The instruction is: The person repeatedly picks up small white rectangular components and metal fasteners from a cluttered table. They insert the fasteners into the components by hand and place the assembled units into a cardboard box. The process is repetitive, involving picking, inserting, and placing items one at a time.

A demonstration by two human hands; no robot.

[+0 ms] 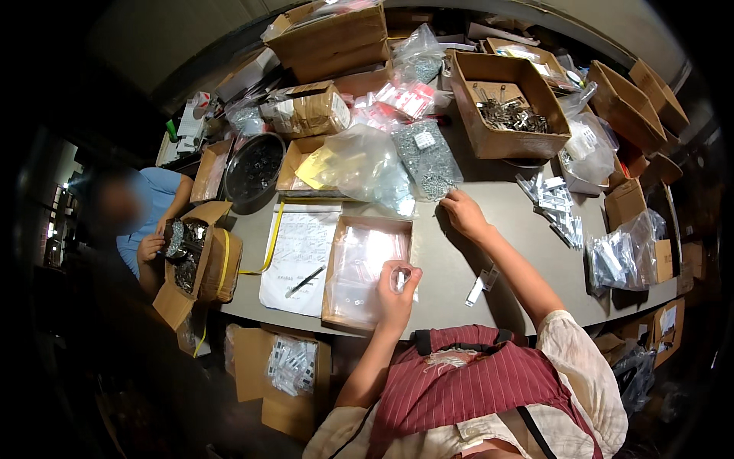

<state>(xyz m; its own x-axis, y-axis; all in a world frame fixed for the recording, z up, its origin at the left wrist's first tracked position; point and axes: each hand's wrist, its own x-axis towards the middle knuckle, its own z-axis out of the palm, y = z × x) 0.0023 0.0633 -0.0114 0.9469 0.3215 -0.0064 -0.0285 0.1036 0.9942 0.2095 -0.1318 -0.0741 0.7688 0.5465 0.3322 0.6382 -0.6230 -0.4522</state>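
My left hand (pixel 396 297) is over the right side of a shallow cardboard box (pixel 330 294) of flat clear plastic bags (pixel 367 256). Its thumb and fingers curl round something small and shiny that I cannot make out. Farther off, my right hand (pixel 465 215) reaches to the small metal pieces (pixel 437 186) at the mouth of a clear bag (pixel 427 149). Its fingertips are drawn together there; what they pinch is too small to see. A white and metal hinge-like bracket (pixel 480 288) lies on the table by my right forearm.
Written sheets (pixel 294 256) with a pen (pixel 305 282) lie left of the box. More brackets (pixel 556 206) are heaped at right, below a carton of metal parts (pixel 512 145). A dark round tray (pixel 254 172) stands at left. A co-worker (pixel 157 199) handles an open carton (pixel 218 264).
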